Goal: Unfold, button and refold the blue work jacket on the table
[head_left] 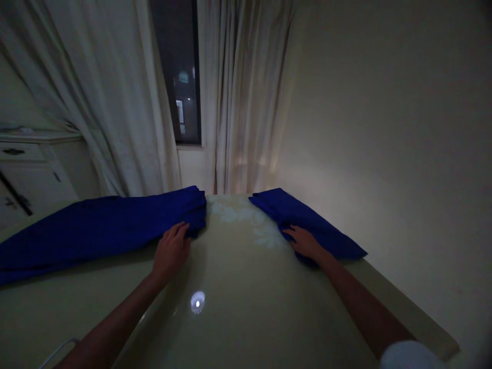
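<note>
A long piece of dark blue cloth (103, 223) lies across the left part of the table, its folded end towards the middle. My left hand (173, 252) touches the near edge by that end, fingers slightly bent and apart, without a clear grip. On the right lies a smaller, folded piece of blue cloth (319, 220), roughly pointed at its right end. At its left edge, where the fabric bunches up, my right hand (304, 242) has its fingers curled over the cloth. The undersides of both hands are hidden.
The glossy pale table (238, 307) has a light floral pattern and reflects a lamp. A wall (403, 154) borders its right side. Curtains (253, 102) and a dark window (180, 77) stand behind it. A white cabinet (38, 174) is at far left; a white cable (57, 351) lies near the left forearm.
</note>
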The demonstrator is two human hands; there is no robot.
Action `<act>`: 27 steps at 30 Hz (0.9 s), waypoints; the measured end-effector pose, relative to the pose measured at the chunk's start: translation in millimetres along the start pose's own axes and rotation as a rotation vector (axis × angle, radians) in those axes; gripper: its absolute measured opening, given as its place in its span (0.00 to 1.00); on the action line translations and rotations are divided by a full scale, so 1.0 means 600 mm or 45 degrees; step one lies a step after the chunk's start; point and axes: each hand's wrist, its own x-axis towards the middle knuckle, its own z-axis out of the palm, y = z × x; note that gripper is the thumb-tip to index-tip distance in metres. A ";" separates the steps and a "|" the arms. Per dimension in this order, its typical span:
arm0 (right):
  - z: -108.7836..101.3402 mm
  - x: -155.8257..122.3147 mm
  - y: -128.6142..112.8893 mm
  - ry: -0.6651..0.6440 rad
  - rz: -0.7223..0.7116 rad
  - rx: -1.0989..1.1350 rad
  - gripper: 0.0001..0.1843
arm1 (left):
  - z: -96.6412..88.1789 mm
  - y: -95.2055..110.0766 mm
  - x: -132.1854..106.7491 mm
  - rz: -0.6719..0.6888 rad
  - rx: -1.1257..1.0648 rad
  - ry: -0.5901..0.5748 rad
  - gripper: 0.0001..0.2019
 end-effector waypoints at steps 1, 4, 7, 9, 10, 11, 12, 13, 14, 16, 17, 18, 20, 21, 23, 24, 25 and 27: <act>0.010 -0.012 -0.013 -0.020 -0.015 -0.031 0.23 | -0.002 -0.009 0.017 -0.030 0.051 0.028 0.28; 0.064 -0.073 -0.064 -0.196 -0.095 -0.097 0.30 | -0.016 -0.028 0.054 -0.102 0.176 -0.011 0.24; 0.105 -0.119 -0.100 -0.249 -0.102 -0.051 0.29 | -0.039 -0.038 0.075 -0.209 0.235 -0.109 0.22; 0.111 -0.128 -0.110 -0.202 -0.055 0.026 0.29 | -0.059 -0.036 0.085 -0.301 0.275 -0.109 0.27; 0.109 -0.127 -0.112 -0.169 -0.031 0.071 0.29 | -0.069 -0.030 0.087 -0.338 0.296 -0.088 0.29; 0.105 -0.124 -0.112 -0.134 -0.013 0.116 0.28 | -0.078 -0.020 0.087 -0.360 0.314 -0.063 0.31; 0.101 -0.119 -0.112 -0.114 -0.004 0.161 0.27 | -0.086 -0.004 0.083 -0.359 0.332 -0.039 0.32; 0.098 -0.114 -0.110 -0.100 0.002 0.211 0.28 | -0.092 0.016 0.074 -0.333 0.349 -0.025 0.32; 0.095 -0.109 -0.109 -0.087 0.018 0.273 0.29 | -0.097 0.041 0.060 -0.289 0.358 -0.023 0.31; 0.091 -0.100 -0.106 -0.062 0.100 0.472 0.35 | -0.102 0.103 0.013 -0.162 0.298 -0.092 0.27; 0.090 -0.097 -0.104 -0.048 0.166 0.622 0.39 | -0.102 0.137 -0.018 -0.101 0.199 -0.158 0.26; 0.089 -0.096 -0.102 -0.042 0.244 0.797 0.43 | -0.102 0.171 -0.051 -0.039 0.027 -0.278 0.25; 0.086 -0.097 -0.100 -0.053 0.376 1.152 0.48 | -0.101 0.228 -0.115 0.197 -0.439 -0.528 0.23; 0.083 -0.101 -0.100 -0.073 0.413 1.291 0.48 | -0.100 0.247 -0.141 0.341 -0.604 -0.684 0.25; 0.075 -0.110 -0.100 -0.131 0.441 1.444 0.45 | -0.099 0.254 -0.172 0.481 -0.766 -0.840 0.31; 0.071 -0.114 -0.100 -0.155 0.438 1.469 0.43 | -0.097 0.239 -0.176 0.460 -0.741 -0.820 0.32; 0.066 -0.118 -0.100 -0.171 0.435 1.469 0.42 | -0.093 0.213 -0.172 0.384 -0.643 -0.735 0.32; 0.058 -0.119 -0.101 -0.185 0.450 1.430 0.46 | -0.083 0.131 -0.149 0.148 -0.274 -0.448 0.34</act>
